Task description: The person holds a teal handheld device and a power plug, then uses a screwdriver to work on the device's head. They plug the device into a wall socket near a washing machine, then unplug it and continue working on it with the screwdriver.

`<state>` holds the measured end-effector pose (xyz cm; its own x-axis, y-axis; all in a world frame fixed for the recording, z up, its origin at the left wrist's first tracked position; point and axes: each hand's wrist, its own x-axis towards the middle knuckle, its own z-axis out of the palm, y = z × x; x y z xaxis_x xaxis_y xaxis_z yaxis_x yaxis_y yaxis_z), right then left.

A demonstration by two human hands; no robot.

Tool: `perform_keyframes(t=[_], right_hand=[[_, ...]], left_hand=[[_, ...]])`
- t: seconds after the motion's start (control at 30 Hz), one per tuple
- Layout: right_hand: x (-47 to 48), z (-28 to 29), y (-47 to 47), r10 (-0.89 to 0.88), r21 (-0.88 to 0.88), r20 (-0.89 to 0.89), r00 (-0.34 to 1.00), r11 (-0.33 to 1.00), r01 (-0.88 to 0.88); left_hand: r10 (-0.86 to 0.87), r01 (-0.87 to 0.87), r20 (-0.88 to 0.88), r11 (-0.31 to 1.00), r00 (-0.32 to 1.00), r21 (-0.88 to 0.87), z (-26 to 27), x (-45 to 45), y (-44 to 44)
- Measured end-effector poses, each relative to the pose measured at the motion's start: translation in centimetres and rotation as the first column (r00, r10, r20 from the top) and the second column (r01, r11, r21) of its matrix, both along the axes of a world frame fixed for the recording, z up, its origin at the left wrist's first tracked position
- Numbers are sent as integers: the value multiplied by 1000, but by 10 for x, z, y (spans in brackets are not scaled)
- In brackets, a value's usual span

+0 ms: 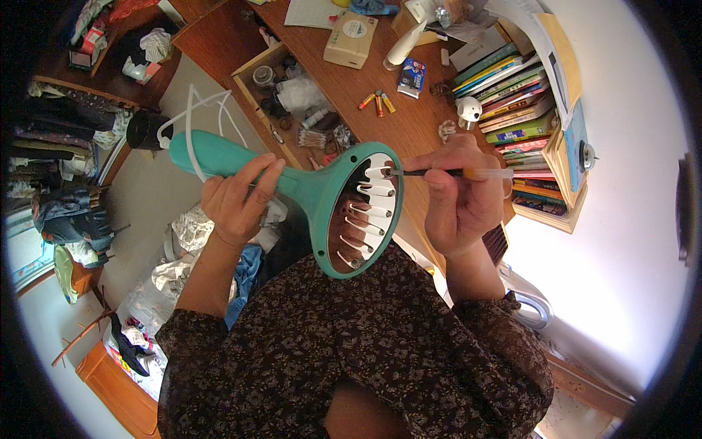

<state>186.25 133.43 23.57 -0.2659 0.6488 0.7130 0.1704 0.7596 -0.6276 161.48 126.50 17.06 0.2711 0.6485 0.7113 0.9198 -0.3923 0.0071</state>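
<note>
My left hand (239,198) grips the neck of a teal handheld garment steamer (236,159), whose handle points to the upper left. Its mirror-like metal plate (356,230) faces up, with a row of steam holes set in teardrop-shaped recesses. Between thumb and fingers, my right hand (466,192) pinches a slim tool (439,173) with a dark shaft and a clear end. The tool's tip is at the topmost hole; whether it goes inside cannot be told. A white cord (190,126) loops around the steamer's handle.
Beyond the steamer, a wooden desk (329,93) carries several batteries (378,102), a cardboard box (350,39), a white tube (405,46) and a dog figurine (469,111). An open drawer (258,110) holds clutter. Books (521,110) line the right wall. Clothes (186,230) lie left of me.
</note>
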Motion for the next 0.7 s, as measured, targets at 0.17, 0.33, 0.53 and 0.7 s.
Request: perform_keyframes(t=[0.17,0.33,0.53,0.7], right_hand=[[-1,2,3,11,90,62,998,996,-16],[2,4,5,16,102,119,993,994,-29],[-4,3,4,-30,133,-61,998,990,38],[5,13,5,-88,62,-43,995,994,90]], left_hand=[[-3,3,3,1000,1000,-21,1,2,-1],[-14,14,13,999,1000,-31,1,3,0],[-16,16,25,1000,1000,-12,1,5,3],[5,-5,4,999,1000,-48,-2,3,2]])
